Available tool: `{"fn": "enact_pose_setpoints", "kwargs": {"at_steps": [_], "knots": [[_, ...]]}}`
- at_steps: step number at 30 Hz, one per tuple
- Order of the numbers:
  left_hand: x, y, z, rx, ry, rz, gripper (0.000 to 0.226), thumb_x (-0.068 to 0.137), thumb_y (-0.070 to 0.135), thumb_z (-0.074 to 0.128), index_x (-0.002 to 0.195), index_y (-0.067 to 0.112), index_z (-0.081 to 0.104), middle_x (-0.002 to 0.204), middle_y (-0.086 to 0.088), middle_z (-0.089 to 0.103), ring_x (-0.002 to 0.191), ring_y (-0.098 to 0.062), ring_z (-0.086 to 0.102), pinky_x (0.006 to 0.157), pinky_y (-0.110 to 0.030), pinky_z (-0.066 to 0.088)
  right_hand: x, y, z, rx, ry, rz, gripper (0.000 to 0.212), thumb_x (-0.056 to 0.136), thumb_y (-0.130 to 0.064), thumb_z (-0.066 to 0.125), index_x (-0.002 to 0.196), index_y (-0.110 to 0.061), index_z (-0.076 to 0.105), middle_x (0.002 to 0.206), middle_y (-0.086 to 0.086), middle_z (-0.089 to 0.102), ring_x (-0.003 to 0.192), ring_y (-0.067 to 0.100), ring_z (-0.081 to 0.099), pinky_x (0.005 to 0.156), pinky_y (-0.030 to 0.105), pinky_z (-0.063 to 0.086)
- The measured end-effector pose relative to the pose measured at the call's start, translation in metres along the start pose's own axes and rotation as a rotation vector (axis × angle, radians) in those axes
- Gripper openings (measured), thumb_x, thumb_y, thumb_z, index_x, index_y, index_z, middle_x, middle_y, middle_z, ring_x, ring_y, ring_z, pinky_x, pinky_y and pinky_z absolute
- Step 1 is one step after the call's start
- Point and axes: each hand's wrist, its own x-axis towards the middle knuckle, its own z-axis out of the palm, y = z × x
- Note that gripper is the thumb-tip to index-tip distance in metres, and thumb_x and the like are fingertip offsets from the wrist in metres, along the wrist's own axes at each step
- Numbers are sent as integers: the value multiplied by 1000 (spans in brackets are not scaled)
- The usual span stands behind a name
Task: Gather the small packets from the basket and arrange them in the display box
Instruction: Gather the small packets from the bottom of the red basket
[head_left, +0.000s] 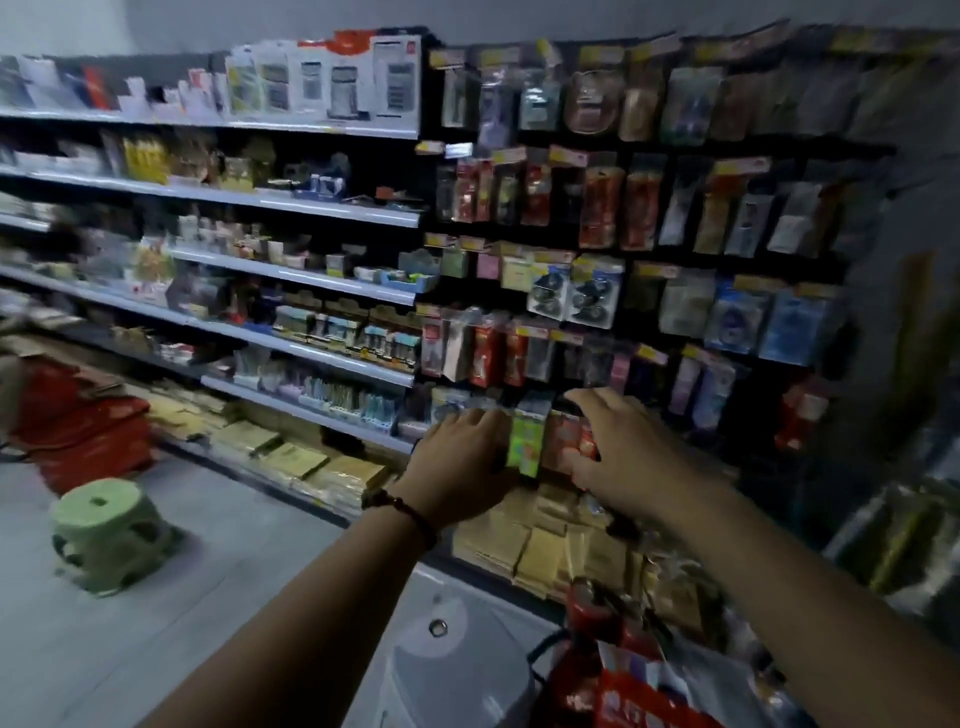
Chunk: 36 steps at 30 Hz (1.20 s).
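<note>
Reaching far toward the shelving (311, 291) with both hands. Left hand (462, 457) laid against the left side of a green packet (525, 444), fingers bent, grip lost in the blur. Right hand (621, 457) curled round orange-red packets (563, 434) just right of it, thumb underneath. Red basket (631, 696) near right, holding more packets. Green stool (104, 535) left, on the floor (182, 623).

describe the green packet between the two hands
The green packet is a flat upright rectangle, bright green with pale blurred print, glossy like plastic film. It stands low on the hanging display, with reddish packets to its right. The left hand reaches its left edge; whether the fingers grip it is unclear. The right hand grips the reddish packets beside it. What bears it is hidden.
</note>
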Motion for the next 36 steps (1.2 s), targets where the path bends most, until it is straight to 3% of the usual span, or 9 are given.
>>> {"fn": "enact_pose_setpoints", "kwargs": {"at_steps": [6,10,17,22,27,36], "knots": [[71,-133,-16,54,51,-298,59,93,48,65,145,28,44,141,-1,51,126,-21,51,104,-37,47,197,-51,65,99,-108,-247,69,97,-46,57,156,-26,27,155,2,36,138,26,39,109,41,42],[84,-236,-41,136,145,-482,57,92,50,64,141,26,47,136,-2,54,119,-21,54,94,-33,46,300,-133,116,142,-160,-437,69,96,-47,58,155,-24,31,154,3,38,138,25,41,111,40,41],[92,-446,-78,239,211,-701,55,92,50,62,139,24,48,131,-3,56,117,-26,55,95,-38,48,457,-300,222,217,-194,-652,67,95,-49,57,152,-26,31,151,3,40,135,28,43,108,46,44],[121,-606,-123,234,207,-771,52,93,49,62,138,25,48,132,-1,56,115,-22,55,95,-38,50,582,-420,274,312,-236,-643,65,96,-42,59,153,-26,32,150,3,41,133,26,45,105,40,45],[170,-742,-170,245,225,-767,55,92,53,64,136,25,48,129,-2,57,113,-21,56,96,-40,51,696,-503,315,379,-247,-583,69,95,-47,59,155,-25,32,152,4,40,134,27,45,108,45,44],[254,-1004,-180,200,181,-763,55,91,50,67,138,28,48,130,4,57,113,-15,55,92,-28,46,898,-641,444,400,-303,-555,62,97,-40,58,152,-26,34,150,2,39,136,24,41,109,41,42]]}}
